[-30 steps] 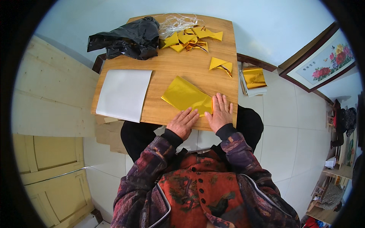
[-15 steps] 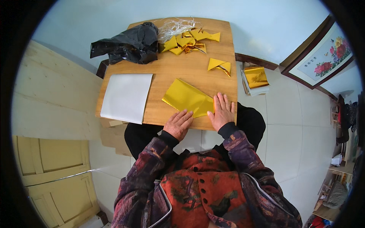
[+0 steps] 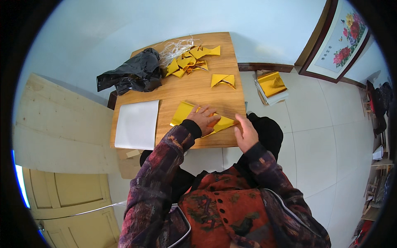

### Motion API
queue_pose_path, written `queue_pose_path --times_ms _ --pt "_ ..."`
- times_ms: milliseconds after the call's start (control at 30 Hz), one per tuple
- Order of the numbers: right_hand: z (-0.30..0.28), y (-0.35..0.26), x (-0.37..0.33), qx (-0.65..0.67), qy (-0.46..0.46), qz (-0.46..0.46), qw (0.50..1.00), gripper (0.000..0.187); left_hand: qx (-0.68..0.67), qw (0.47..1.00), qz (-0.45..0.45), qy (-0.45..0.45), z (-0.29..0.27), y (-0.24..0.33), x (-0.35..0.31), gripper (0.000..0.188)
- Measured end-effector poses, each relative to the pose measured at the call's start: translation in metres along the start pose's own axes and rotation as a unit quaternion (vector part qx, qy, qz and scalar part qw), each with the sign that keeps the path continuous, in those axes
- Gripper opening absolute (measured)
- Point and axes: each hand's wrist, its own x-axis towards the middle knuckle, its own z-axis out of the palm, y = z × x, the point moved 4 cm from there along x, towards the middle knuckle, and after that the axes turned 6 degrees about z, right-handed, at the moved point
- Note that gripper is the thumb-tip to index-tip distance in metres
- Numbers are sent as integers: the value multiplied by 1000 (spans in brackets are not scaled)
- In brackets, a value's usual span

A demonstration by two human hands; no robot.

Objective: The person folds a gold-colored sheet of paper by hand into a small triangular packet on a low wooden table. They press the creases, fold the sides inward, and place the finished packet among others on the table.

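A folded sheet of gold foil paper [image 3: 179, 115] lies slantwise near the front edge of the wooden table, narrowing to a point at its right end. My left hand [image 3: 202, 120] rests flat on the middle of it, fingers stretched out and pressing down, hiding part of the sheet. At the pointed right corner is my right hand [image 3: 247, 133], with the corner between its thumb and fingers. Farther back on the right sits one folded gold paper piece [image 3: 223, 80]. Several more folded gold pieces [image 3: 186, 62] are heaped at the far side.
A stack of white-backed sheets [image 3: 136, 125] lies at the table's left. Behind it are a crumpled black plastic bag [image 3: 136, 72] and tangled clear strands [image 3: 175, 49]. On the floor to the right is a pile of gold sheets [image 3: 271, 84]. The table [image 3: 173, 91] ends close to my lap.
My left hand has moved from the paper's near edge up onto its middle. My right hand has drawn back slightly to the corner. The head view has shifted, so the table appears lower and farther left.
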Motion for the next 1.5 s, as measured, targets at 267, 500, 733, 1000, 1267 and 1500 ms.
queue_pose_path --times_ms 267,500,733,1000,1267,1500 --pt "-4 5 -75 198 -221 173 939 24 -77 973 -197 -88 -15 -5 -6 48" --pt "68 2 -92 316 -491 212 784 38 -56 963 -262 29 -13 -4 -23 40" --pt "77 -13 -81 344 -422 298 784 34 -20 984 66 166 6 5 -17 40" --pt "43 20 22 96 -401 154 898 10 -188 930 -232 214 25 -23 -72 35" --pt "48 -15 88 -143 -141 -128 971 10 -112 914 -230 316 49 0 -69 30" --pt "123 -45 30 -204 -255 -95 940 58 -200 894 -245 317 60 -6 -71 36"
